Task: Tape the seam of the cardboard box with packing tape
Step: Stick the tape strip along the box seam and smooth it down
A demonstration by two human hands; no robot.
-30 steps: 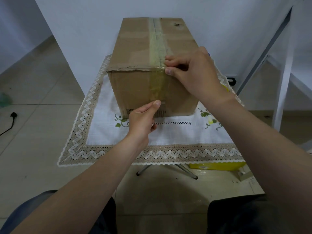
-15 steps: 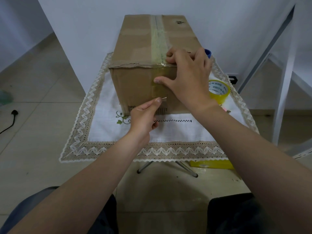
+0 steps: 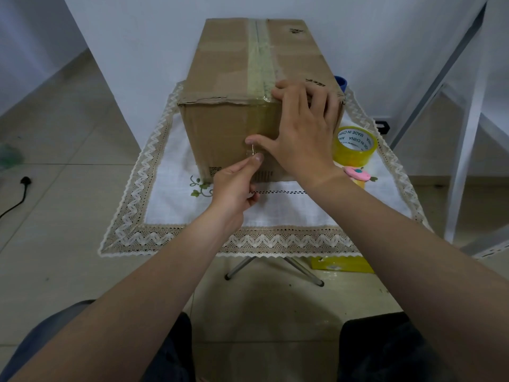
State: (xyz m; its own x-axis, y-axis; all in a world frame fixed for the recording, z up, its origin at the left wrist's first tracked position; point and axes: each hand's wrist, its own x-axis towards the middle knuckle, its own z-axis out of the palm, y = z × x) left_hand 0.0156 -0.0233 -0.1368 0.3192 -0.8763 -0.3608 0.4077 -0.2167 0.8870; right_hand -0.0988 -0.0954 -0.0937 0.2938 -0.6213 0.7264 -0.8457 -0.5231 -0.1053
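Our right hand [image 3: 301, 133] lies spread flat over the near top edge of the cardboard box [image 3: 228, 86], fingers on the lid beside the taped seam [image 3: 260, 64] and thumb stretched down the front face, gripping nothing, while our left hand [image 3: 237, 183] pinches the loose end of the clear tape [image 3: 252, 151] between thumb and forefinger against that face. The box stands on a small table under a lace-edged white cloth [image 3: 192, 238], against a pale wall on a tiled floor [image 3: 55, 150], with a yellow tape roll [image 3: 354, 146] just beside the box on its right.

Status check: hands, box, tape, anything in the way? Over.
Left hand pinching tape end on front face. Right hand flat, pressing tape strip over cardboard box edge. Tape roll parked right, clear.
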